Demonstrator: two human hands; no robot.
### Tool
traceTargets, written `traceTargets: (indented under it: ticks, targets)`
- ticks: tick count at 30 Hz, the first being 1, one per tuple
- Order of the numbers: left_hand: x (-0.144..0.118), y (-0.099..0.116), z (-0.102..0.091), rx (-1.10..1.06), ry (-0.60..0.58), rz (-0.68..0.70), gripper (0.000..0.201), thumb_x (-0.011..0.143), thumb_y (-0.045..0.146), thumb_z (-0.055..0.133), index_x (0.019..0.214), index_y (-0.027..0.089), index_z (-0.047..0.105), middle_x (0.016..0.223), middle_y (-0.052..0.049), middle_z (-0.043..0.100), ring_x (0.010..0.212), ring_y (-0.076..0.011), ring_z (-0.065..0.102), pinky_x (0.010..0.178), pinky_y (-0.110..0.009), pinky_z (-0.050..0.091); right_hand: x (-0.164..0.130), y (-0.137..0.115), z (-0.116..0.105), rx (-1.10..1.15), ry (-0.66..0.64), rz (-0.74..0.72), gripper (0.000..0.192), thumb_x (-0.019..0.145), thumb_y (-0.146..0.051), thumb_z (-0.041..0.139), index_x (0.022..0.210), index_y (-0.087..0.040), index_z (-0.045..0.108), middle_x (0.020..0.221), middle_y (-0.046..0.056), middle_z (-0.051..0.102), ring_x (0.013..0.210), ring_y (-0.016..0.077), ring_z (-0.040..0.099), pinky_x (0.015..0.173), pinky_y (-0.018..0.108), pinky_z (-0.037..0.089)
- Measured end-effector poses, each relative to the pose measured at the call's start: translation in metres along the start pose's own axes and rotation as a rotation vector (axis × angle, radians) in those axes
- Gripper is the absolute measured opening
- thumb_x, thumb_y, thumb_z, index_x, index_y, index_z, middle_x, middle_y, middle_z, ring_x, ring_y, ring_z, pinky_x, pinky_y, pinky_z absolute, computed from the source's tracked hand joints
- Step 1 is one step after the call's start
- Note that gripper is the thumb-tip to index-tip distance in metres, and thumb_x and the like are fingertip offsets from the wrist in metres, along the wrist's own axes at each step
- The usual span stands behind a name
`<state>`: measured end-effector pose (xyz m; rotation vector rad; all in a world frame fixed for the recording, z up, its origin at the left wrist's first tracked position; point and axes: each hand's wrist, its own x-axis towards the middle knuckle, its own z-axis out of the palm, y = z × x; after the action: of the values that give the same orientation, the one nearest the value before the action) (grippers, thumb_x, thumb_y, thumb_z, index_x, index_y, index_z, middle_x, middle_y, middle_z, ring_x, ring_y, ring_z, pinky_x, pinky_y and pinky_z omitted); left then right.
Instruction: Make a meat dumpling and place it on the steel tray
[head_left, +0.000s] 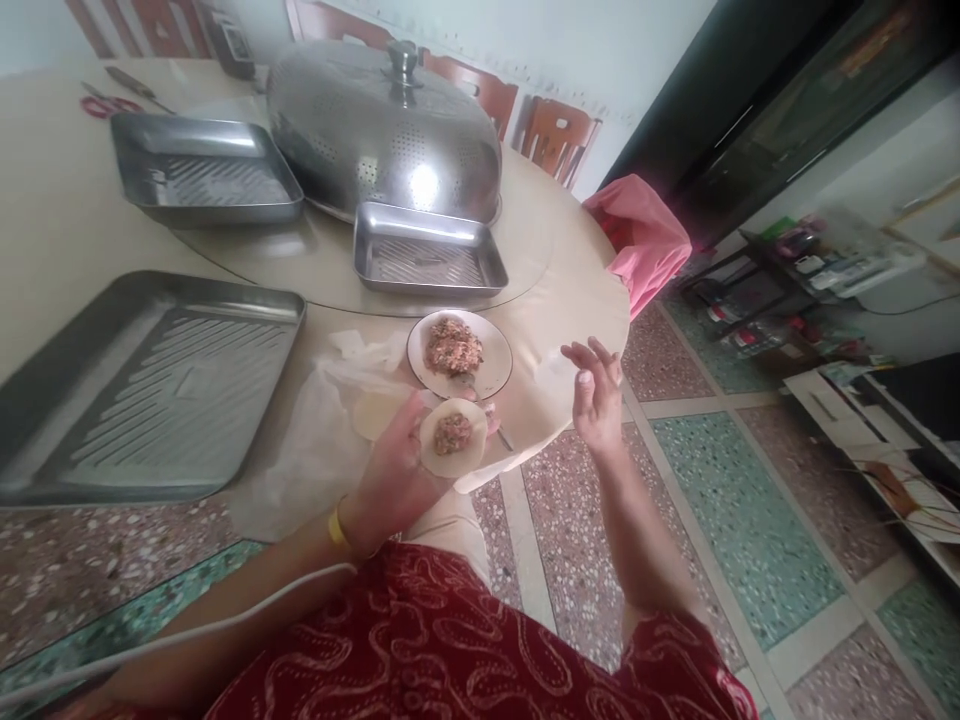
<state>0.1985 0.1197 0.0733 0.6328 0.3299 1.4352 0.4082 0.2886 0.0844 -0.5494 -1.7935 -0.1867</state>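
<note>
On my left hand rests a round dumpling wrapper, held in the fingers in front of the plate. A small mound of minced filling sits at the wrapper's middle. My right hand is raised off to the right near the table edge, fingers apart and holding nothing. Just beyond the wrapper, a white plate with a dark rim bears a heap of minced filling and a spoon. More pale wrappers lie on a plastic bag left of my left hand.
A large metal tray lies at the left. Two smaller metal trays, one left and one nearer, stand before a big domed steel lid. Scissors lie far left. A pink cloth hangs beyond the table's right edge.
</note>
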Motion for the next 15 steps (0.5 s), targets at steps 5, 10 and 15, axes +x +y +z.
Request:
traceTargets:
  ticks: [5,10,15]
  targets:
    - [-0.002,-0.002,0.001,0.008,0.003,-0.048,0.054,0.096,0.055,0.040,0.113,0.010,0.066,0.111,-0.014,0.072,0.115,-0.0266,0.063,0.104,-0.037,0.046,-0.007,-0.064,0.012,0.492,-0.203,-0.112,0.046,0.101,-0.056,0.023,0.125,-0.036,0.056,0.107,-0.003,0.074,0.134,0.0204,0.050,0.118,0.059,0.027]
    - [-0.009,0.001,0.006,-0.021,-0.074,-0.052,0.062,0.101,0.050,0.025,0.115,0.006,0.066,0.108,-0.016,0.072,0.116,-0.0251,0.062,0.106,-0.035,0.043,-0.010,-0.092,0.029,0.506,-0.372,-0.272,0.049,0.100,-0.058,0.020,0.125,-0.035,0.056,0.111,-0.002,0.073,0.136,0.0212,0.047,0.121,0.059,0.025]
    - [-0.017,0.008,-0.002,0.001,-0.078,-0.031,0.059,0.100,0.048,0.030,0.117,0.005,0.066,0.103,-0.018,0.073,0.098,-0.0285,0.069,0.089,-0.039,0.052,-0.009,-0.089,0.025,0.358,-0.386,-0.296,0.058,0.100,-0.058,0.013,0.122,-0.032,0.060,0.107,0.000,0.074,0.137,0.0219,0.047,0.122,0.059,0.024]
